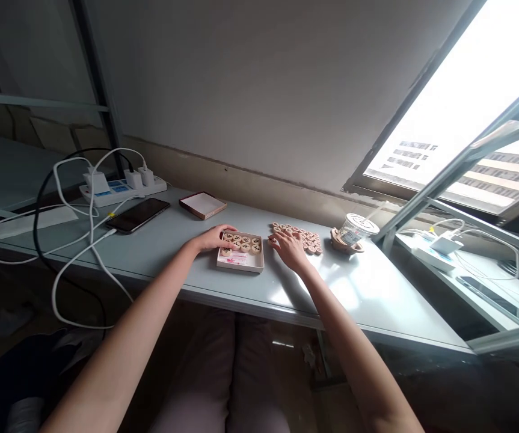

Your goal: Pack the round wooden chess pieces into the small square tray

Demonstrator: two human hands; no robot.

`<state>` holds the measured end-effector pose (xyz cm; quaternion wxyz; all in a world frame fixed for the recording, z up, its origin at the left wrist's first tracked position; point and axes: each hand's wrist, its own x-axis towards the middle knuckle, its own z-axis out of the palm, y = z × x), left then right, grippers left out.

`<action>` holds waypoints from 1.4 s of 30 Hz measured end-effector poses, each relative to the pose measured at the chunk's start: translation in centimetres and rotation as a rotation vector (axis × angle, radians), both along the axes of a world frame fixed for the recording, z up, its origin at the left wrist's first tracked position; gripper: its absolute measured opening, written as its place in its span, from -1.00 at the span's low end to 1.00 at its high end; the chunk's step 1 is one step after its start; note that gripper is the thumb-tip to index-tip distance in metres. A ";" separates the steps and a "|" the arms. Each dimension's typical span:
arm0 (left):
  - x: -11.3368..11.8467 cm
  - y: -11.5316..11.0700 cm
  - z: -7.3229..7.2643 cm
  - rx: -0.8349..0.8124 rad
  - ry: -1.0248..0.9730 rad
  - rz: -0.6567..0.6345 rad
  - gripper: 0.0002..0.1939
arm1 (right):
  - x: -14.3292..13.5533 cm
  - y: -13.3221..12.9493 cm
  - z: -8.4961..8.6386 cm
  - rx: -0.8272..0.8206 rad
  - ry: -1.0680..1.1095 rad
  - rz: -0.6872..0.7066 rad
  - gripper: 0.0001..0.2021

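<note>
A shallow open box (241, 266) lies on the desk, with several round wooden xiangqi pieces (245, 242) in rows in its far part. A slip with pink marks shows in its near part. My left hand (214, 239) is closed around the box's left rim, fingers at the far corner and thumb over the inside. To the right of the box, my right hand (288, 248) pinches a xiangqi piece (272, 241) close to the desk top. Under and beyond that hand are more pieces (312, 242) laid close together, partly covered by the fingers.
The box lid (202, 205) lies upturned at the back. A phone (138, 215), a power strip (124, 191) and looping white cables stand to the left. On the right, a plastic cup (359, 227) with a straw sits in a brown holder (344, 243), near a metal frame (421, 192).
</note>
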<state>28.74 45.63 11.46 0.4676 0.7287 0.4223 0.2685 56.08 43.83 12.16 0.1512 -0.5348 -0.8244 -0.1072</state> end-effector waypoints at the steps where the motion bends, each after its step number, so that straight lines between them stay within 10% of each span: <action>1: 0.0 0.0 0.0 -0.001 0.006 0.009 -0.27 | 0.0 -0.5 0.4 -0.002 0.061 0.007 -0.77; 6: 0.3 0.2 -0.2 0.078 0.021 0.043 -0.42 | -2.6 -3.0 2.3 -0.142 0.392 0.205 -0.78; 14: 0.6 0.2 -0.3 0.157 0.073 0.079 -0.46 | -7.7 -4.5 2.3 -0.208 0.255 0.479 -0.86; 24: 0.4 0.3 -0.3 0.181 0.146 0.052 -0.35 | -7.1 -3.3 2.6 -0.033 0.102 0.367 -0.79; 31: 0.5 -0.2 0.1 0.155 0.152 0.073 -0.30 | -2.0 2.1 0.1 0.069 0.069 -0.181 -0.62; 36: 0.6 0.1 -0.4 0.151 0.105 0.072 -0.30 | 0.2 1.7 -1.4 0.027 -0.027 -0.094 -0.67; 42: 0.5 0.0 -0.3 0.165 0.119 0.067 -0.33 | 0.6 -2.3 1.3 -0.045 0.125 0.110 -0.77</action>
